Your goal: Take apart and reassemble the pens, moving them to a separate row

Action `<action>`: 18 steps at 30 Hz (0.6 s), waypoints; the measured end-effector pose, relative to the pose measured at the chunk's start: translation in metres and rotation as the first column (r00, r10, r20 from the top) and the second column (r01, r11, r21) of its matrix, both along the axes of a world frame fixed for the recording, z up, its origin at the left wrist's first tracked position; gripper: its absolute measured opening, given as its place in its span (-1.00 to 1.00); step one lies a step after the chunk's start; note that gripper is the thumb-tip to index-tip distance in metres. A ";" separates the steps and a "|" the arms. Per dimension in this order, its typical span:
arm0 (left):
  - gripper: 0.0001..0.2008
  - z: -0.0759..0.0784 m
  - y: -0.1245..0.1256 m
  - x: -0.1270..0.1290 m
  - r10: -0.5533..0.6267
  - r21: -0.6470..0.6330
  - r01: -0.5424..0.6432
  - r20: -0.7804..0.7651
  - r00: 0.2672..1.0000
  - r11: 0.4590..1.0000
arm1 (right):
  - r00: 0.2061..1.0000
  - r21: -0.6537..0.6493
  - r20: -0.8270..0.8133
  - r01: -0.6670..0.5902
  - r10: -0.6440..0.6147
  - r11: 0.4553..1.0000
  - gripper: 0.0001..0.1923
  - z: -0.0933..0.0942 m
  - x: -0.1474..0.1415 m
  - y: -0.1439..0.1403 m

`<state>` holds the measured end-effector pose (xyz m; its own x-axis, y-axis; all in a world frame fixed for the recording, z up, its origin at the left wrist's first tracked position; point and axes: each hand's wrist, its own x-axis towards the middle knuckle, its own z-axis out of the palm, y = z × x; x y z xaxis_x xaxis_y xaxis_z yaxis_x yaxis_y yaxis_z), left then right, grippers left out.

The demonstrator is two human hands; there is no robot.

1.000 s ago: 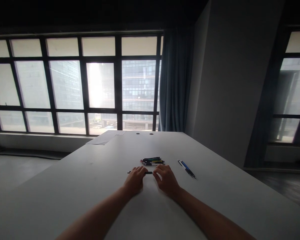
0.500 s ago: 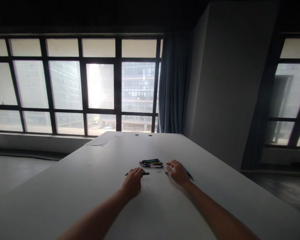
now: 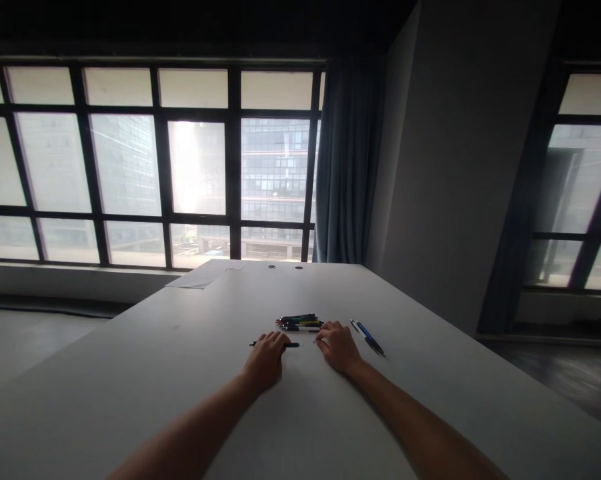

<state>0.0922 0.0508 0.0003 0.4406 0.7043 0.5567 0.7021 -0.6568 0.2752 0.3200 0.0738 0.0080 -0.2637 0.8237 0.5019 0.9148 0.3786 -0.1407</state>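
My left hand (image 3: 267,353) is closed around a dark pen (image 3: 293,345) lying crosswise just above the white table. The pen's dark end pokes out on the left and its thin tip on the right. Facing it, my right hand (image 3: 338,345) pinches a small, thin pen spring (image 3: 315,342), mostly hidden by the fingertips. Just beyond both hands lies a pile of pens (image 3: 297,322), dark with some green, yellow and white. To the right of my right hand, blue and black pens (image 3: 367,337) lie side by side at a slant.
The white table (image 3: 205,413) stretches away toward the windows. Sheets of paper (image 3: 195,277) lie at its far left corner, and two dark round holes (image 3: 299,268) sit near the far edge. A blue-grey curtain (image 3: 347,167) and a wide pillar (image 3: 450,167) stand behind.
My right hand has moved left and its fingers have closed at the small spring that lay on the table. The pens at the right are now uncovered. My left hand keeps its hold.
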 end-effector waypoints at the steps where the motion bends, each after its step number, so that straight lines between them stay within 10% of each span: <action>1: -0.76 0.000 0.000 0.000 0.001 -0.002 -0.001 -0.002 1.000 1.000 | 1.000 -0.004 0.008 -0.009 0.009 1.000 -0.87 0.001 0.000 0.000; 18: -0.77 -0.006 0.004 -0.004 -0.011 -0.008 0.011 0.012 1.000 1.000 | 0.980 0.055 0.100 -0.179 0.173 0.982 -0.86 0.001 -0.023 -0.016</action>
